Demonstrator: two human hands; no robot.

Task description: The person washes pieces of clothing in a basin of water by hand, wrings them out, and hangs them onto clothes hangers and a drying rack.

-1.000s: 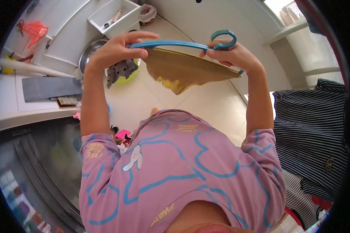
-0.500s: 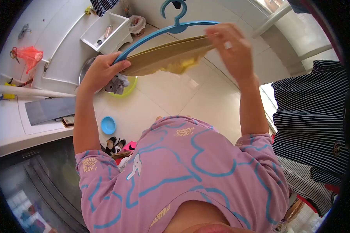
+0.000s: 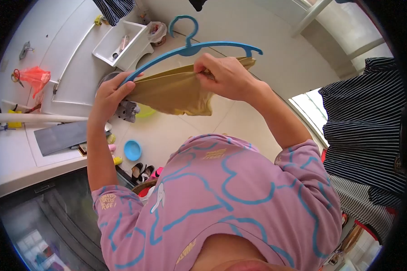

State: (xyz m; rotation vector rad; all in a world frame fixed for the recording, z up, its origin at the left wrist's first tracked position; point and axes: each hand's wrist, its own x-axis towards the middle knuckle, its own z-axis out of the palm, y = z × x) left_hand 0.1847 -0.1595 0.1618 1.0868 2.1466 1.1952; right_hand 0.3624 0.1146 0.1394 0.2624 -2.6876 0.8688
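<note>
A blue plastic hanger (image 3: 188, 49) is held up in front of my chest, hook upward. My left hand (image 3: 109, 94) is closed round its left end, together with a corner of a mustard-coloured garment (image 3: 167, 92). The garment hangs below the hanger bar, its upper edge stretched along it. At the right end, the garment's edge reaches the hanger's notch; I cannot tell whether it is hooked there. My right hand (image 3: 224, 77) pinches the garment's upper edge near the middle, just under the bar.
Left are a white sink (image 3: 120, 43), a red plastic bag (image 3: 34, 79) and a washing machine (image 3: 45, 217). On the floor stand a blue basin (image 3: 132, 150) and dark shoes (image 3: 142, 171). Striped clothes (image 3: 364, 131) hang at the right.
My right hand has moved left and down from the hanger's right end to the middle of the garment's edge. The hanger has shifted lower and its right tip now shows.
</note>
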